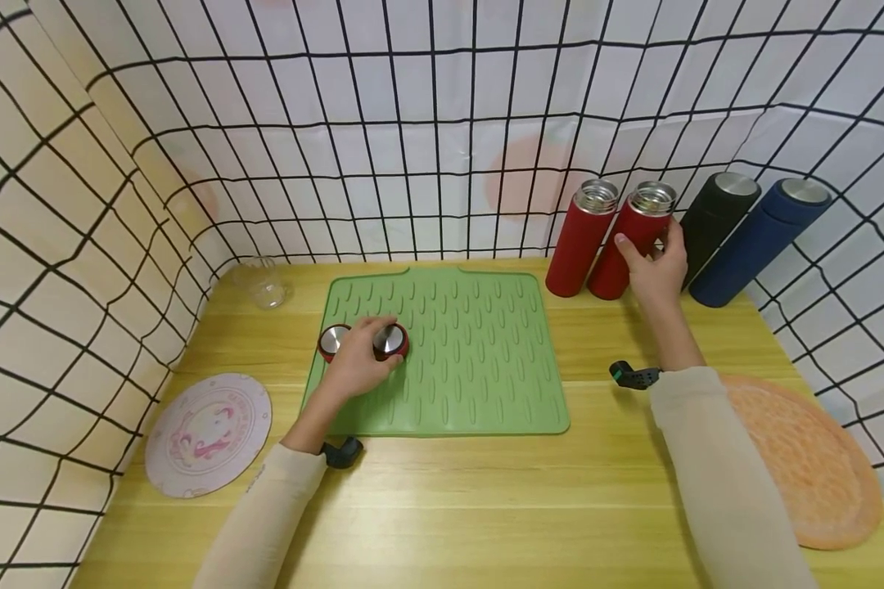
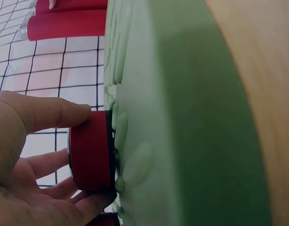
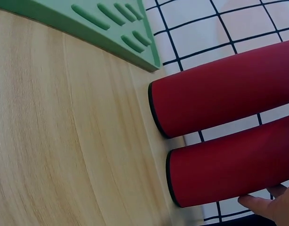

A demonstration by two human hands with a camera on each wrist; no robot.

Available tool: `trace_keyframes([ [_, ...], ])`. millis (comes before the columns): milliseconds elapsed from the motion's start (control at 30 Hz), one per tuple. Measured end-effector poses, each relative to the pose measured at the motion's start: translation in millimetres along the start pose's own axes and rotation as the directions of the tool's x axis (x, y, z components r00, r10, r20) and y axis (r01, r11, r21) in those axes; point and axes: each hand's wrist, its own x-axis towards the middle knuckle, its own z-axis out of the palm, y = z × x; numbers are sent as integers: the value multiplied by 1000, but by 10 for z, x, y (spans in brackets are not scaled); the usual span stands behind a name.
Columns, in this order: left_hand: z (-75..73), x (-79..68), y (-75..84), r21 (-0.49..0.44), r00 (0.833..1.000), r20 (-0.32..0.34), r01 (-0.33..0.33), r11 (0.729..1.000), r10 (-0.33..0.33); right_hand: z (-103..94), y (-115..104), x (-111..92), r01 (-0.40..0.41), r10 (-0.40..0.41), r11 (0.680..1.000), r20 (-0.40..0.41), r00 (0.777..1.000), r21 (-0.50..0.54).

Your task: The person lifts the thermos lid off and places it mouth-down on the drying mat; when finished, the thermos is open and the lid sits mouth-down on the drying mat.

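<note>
- Two pale sleeves (image 1: pixel 722 474) lie nearest the camera, reaching forward over the wooden table (image 1: pixel 486 507).
- The left hand (image 1: pixel 357 360) holds a red lid (image 1: pixel 390 339) with a silver top, thumb on one side and fingers round the other; the lid sits on the green mat (image 1: pixel 479 360) beneath those fingers.
- A second lid (image 1: pixel 333 338) stands on the mat just left of the left fingers.
- The right hand (image 1: pixel 659 266) grips a red bottle (image 1: pixel 620 260), thumb in front and fingers along its right side, below the open metal neck.
- Another red bottle (image 1: pixel 578 241), also uncapped, stands just left of the right thumb.
- A black bottle (image 1: pixel 716 221) and a blue bottle (image 1: pixel 755 245), both capped, stand right of the right fingers.
- A clear glass (image 1: pixel 267 290) stands beyond and left of the left fingers.
- A pink plate (image 1: pixel 209 433) lies nearer and left of them.
- An orange round mat (image 1: pixel 803 458) lies nearer than the right fingers, partly under that sleeve.
</note>
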Motion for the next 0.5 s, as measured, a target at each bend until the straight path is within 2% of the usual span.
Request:
trace_keyframes([
  [167,-13,1,19,11,1000,0,-7,1000,7,-27,-15,5,-25,27,998,28,999,-63],
  [333,-23,-13,38,24,1000,-4,-20,1000,20,-78,-30,-56,-7,15,993,70,997,-118],
  [500,-29,-18,61,22,999,4,-42,999,42,-180,-45,-195,19,-12,990,50,999,-140],
])
